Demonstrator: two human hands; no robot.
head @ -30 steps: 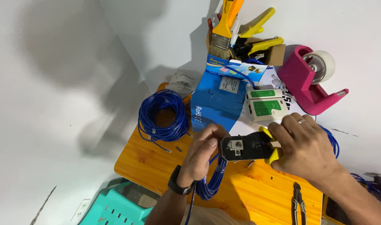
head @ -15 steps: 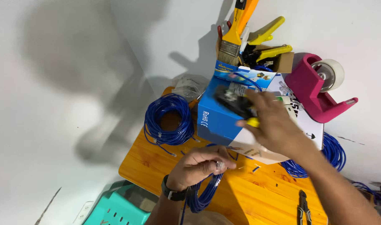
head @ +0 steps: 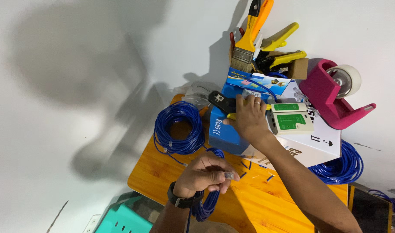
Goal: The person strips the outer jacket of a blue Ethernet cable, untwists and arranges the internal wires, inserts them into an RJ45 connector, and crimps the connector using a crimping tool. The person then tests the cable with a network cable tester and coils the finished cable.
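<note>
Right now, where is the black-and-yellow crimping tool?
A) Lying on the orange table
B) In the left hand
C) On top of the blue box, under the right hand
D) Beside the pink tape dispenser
C: the right hand rests on the crimping tool atop the blue box, while the left hand pinches a clear connector.

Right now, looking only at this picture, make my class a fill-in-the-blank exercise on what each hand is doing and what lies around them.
1. The left hand pinches a clear plug on the end of a ____ cable.
2. The right hand rests a black and yellow crimper on top of the blue ____.
3. The tape dispenser is ____ in colour.
4. The cable coil lies on an ____ table.

Missing words: blue; box; pink; orange
</note>
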